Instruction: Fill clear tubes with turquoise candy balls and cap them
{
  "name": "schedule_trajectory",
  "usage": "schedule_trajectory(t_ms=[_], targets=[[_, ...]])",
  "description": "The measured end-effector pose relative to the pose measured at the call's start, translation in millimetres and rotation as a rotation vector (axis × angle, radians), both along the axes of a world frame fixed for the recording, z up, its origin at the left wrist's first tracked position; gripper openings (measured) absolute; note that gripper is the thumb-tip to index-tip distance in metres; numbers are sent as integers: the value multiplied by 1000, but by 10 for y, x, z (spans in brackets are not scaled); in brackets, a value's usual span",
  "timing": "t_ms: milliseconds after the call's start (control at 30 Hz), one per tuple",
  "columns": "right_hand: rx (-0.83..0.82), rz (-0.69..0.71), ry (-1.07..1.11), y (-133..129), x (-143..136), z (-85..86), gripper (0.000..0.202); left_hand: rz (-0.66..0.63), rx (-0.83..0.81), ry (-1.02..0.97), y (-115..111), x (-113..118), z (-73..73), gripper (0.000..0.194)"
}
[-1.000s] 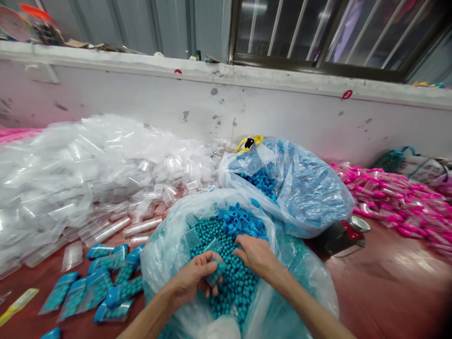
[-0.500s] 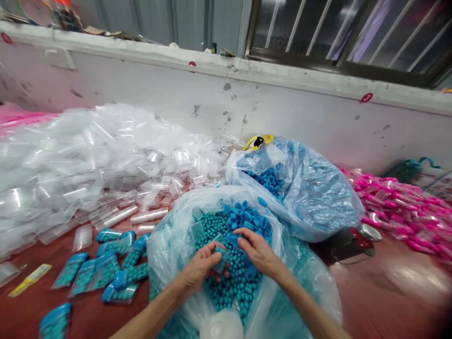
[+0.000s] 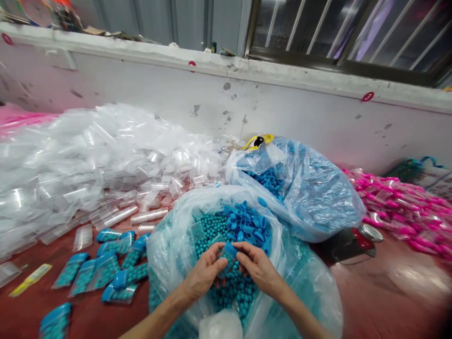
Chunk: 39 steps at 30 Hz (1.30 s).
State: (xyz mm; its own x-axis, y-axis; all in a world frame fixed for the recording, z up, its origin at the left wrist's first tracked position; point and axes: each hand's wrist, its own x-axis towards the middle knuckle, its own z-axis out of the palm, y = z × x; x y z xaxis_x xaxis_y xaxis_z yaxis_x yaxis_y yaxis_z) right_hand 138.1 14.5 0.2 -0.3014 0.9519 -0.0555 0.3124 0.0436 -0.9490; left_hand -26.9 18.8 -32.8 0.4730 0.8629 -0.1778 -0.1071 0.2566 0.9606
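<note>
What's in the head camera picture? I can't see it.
A person's left hand holds a clear packet of teal beads, and the right hand pinches a blue cap at its top, above a plastic bag of loose teal beads and loose caps. Filled packets lie at left on the red surface, near a heap of clear sleeves.

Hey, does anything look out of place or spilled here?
A lone yellow piece lies beside the blue-capped packets, its color unlike theirs. Behind, the white wall has dark blotches. I see no loose teal beads spilled outside the open bag.
</note>
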Motion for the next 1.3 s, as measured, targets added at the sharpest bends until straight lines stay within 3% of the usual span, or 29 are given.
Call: schedule_trajectory(t_ms=[133, 233, 367, 600, 767, 900, 1033, 1200, 1300], targets=[[185, -102, -138, -63, -50, 73, 29, 58, -6, 17, -37, 61, 49, 60], [167, -132, -122, -79, -77, 77, 30, 40, -22, -9, -62, 110, 104, 66], [81, -97, -73, -84, -59, 54, 33, 89, -59, -41, -69, 119, 113, 74], [224, 25, -179, -82, 8, 158, 33, 103, -74, 2, -82, 90, 123, 77], [250, 138, -209, -82, 45, 207, 34, 119, -52, 40, -114, 103, 159, 66], [277, 132, -199, -125, 38, 199, 32, 134, 2, 58, -109, 98, 170, 51], [205, 69, -148, -166, 38, 148, 36, 132, 15, 88, -120, 98, 211, 56], [313, 127, -232, -182, 83, 159, 30, 111, -66, 56, -127, 102, 267, 62], [239, 133, -201, -194, 100, 152, 33, 102, -84, 78, -127, 91, 262, 56]])
